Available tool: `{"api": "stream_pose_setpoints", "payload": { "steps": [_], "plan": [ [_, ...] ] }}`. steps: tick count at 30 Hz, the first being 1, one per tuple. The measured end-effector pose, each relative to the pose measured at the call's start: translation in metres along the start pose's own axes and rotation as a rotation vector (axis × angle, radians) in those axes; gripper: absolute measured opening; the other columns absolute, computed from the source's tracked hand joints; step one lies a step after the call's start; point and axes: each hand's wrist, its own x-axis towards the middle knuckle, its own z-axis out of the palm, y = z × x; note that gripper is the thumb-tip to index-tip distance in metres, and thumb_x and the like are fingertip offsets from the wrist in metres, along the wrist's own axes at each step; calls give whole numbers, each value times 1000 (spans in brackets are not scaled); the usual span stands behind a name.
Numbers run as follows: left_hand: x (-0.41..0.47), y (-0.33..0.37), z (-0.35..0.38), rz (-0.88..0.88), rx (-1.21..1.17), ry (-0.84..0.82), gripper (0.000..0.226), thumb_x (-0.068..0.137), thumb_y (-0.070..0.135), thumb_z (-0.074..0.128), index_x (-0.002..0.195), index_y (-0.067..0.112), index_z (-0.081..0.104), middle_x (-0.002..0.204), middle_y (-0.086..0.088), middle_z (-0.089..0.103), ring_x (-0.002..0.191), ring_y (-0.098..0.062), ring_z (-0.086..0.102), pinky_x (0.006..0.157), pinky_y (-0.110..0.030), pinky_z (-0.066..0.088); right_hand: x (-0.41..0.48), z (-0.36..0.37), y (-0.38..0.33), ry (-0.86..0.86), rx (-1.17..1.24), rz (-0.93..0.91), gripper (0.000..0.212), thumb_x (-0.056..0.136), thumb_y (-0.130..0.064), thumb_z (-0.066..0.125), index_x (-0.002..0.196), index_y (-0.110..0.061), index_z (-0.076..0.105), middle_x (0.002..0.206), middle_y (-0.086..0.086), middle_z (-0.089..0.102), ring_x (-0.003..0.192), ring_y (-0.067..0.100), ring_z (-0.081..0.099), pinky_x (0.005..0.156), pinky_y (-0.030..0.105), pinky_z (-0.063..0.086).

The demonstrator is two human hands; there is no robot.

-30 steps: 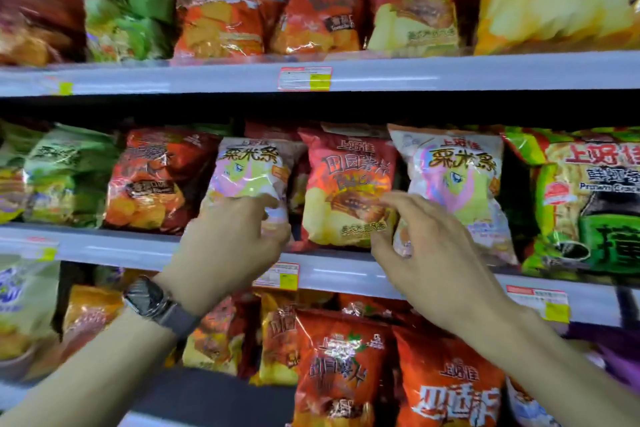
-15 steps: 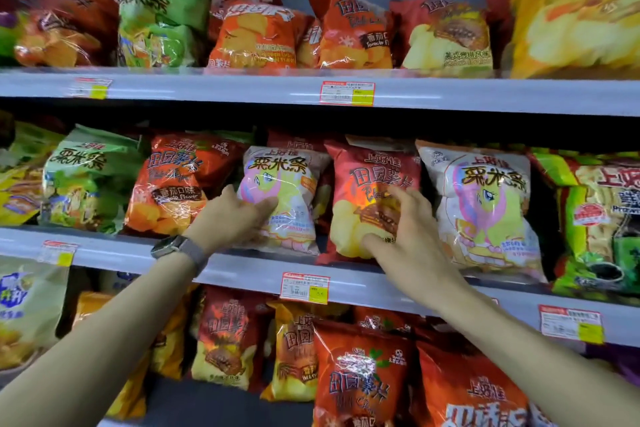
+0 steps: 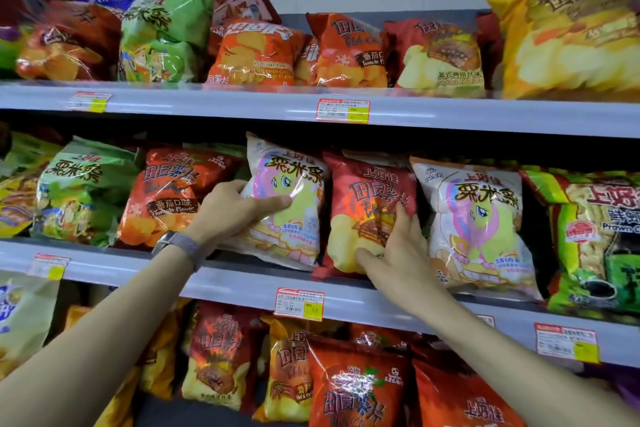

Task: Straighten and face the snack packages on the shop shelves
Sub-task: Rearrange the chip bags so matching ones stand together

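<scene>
Shelving: three grey tiers of snack bags; the middle shelf (image 3: 104, 267) carries the bags being worked on; price tags line each front lip.
Middle row: green bag at far left, tomato-flavour orange bag (image 3: 173, 198) next, then the two handled bags, then a second white cartoon bag (image 3: 474, 218) to the right, a green prawn-cracker bag beyond it.
White cartoon bag (image 3: 287, 204): centre of the middle shelf, leaning with its top tipped left and its bottom corner out over the lip; front printing faces out.
Red potato-chip bag (image 3: 370, 211): just right of it and touching it, roughly upright, base at the shelf edge.
Step in hand, as I judge it: squaring these two faces; best done by turning the white bag upright, seating its base behind the lip, pressing lightly so the chips are not crushed; then aligning both fronts with the neighbours.
Left hand (image 3: 235, 208): curled round the white bag's left edge; thumb flat across the front, fingers wrapped behind and mostly hidden; a clamping hold, moderately open.
Right hand (image 3: 398, 253): fingers spread wide and flat on the red bag's lower front, thumb low near its base; steadying more than gripping.
</scene>
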Motion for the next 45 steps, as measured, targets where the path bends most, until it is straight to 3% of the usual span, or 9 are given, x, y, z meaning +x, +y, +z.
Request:
{"api": "stream_pose_setpoints", "payload": {
  "steps": [7, 11, 16, 19, 22, 25, 29, 40, 45],
  "plan": [
    [-17, 22, -17, 53, 223, 152, 55, 68, 69, 87, 92, 20, 77, 80, 6, 81, 74, -18, 79, 75, -40, 66, 2, 6, 2, 24, 3, -24, 104, 94, -39, 64, 163, -26, -13, 172, 3, -11, 159, 28, 0, 125, 47, 14],
    [-40, 20, -38, 55, 187, 206, 49, 75, 65, 84, 92, 20, 77, 78, 5, 81, 73, -20, 79, 74, -42, 66, 4, 11, 4, 115, 60, -91, 90, 91, -36, 69, 160, -30, 11, 163, -2, 21, 151, 23, 21, 123, 46, 27],
    [-60, 5, -71, 18, 128, 295, 44, 71, 61, 90, 92, 24, 79, 80, 4, 81, 74, -23, 80, 75, -50, 66, 18, 21, -2, 154, 197, -123, 76, 83, -35, 83, 141, -39, 34, 123, -8, 59, 118, 18, 58, 103, 41, 48],
    [-68, -5, -87, -14, 168, 322, 48, 70, 63, 90, 95, 23, 78, 81, 4, 82, 72, -25, 80, 74, -54, 66, 31, 25, -9, 86, 281, -47, 87, 79, -36, 89, 144, -31, 32, 112, -12, 61, 108, 15, 64, 100, 43, 51],
    [-75, -8, -97, -16, 255, 347, 50, 70, 65, 88, 94, 23, 77, 79, 5, 81, 71, -22, 79, 75, -51, 66, 50, 30, -10, -79, 342, 56, 106, 70, -46, 93, 150, -23, 27, 131, -6, 62, 123, 20, 58, 109, 43, 44],
    [-82, -10, -106, -13, 264, 394, 45, 72, 62, 87, 92, 23, 77, 75, 9, 80, 70, -18, 77, 73, -42, 63, 58, 35, -13, -160, 342, 93, 98, 62, -55, 95, 139, -28, 39, 131, -8, 62, 120, 17, 58, 101, 37, 43],
    [-94, -22, -120, -2, 169, 425, 45, 71, 61, 87, 94, 24, 78, 76, 9, 80, 70, -18, 79, 73, -41, 61, 57, 48, -26, -147, 397, 49, 103, 63, -48, 97, 144, -29, 36, 121, -16, 62, 117, 14, 59, 97, 34, 44],
    [-120, -35, -109, 35, -76, 411, 44, 76, 45, 88, 111, 22, 74, 94, 0, 83, 80, -24, 81, 83, -54, 65, 61, 96, -69, -108, 309, 4, 114, 75, -56, 86, 157, -25, 14, 152, 3, 49, 136, 29, 50, 106, 41, 43],
    [-121, -30, -91, 59, -105, 340, 39, 78, 44, 88, 109, 24, 75, 95, 1, 83, 82, -25, 81, 85, -54, 64, 53, 81, -64, -108, 266, -36, 104, 77, -65, 79, 156, -23, 26, 139, -2, 59, 127, 23, 58, 98, 35, 44]
  ]
}}
